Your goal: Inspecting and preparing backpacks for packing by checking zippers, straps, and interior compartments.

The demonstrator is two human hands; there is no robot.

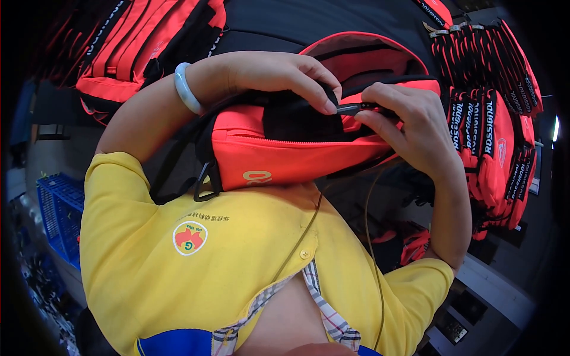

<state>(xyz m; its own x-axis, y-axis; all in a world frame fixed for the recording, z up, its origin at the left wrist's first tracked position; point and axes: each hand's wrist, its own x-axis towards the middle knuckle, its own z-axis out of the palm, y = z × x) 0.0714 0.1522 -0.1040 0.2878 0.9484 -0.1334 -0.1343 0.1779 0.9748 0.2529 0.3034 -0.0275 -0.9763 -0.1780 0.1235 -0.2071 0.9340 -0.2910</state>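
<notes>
One open red bag (297,157) sits before our chest. Our left hand (291,76) and right hand (409,115), close together, pinch opposite ends of a small dark piece (349,109); loose fingertips could let it slip.

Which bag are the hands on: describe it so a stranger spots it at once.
Start at the yellow shirt across the lower middle of the picture. Just above it lies a red-and-black bag, with left hand and right hand over it. Unlike the red bags at right and upper left, its top gapes open, showing a pale lining.
</notes>
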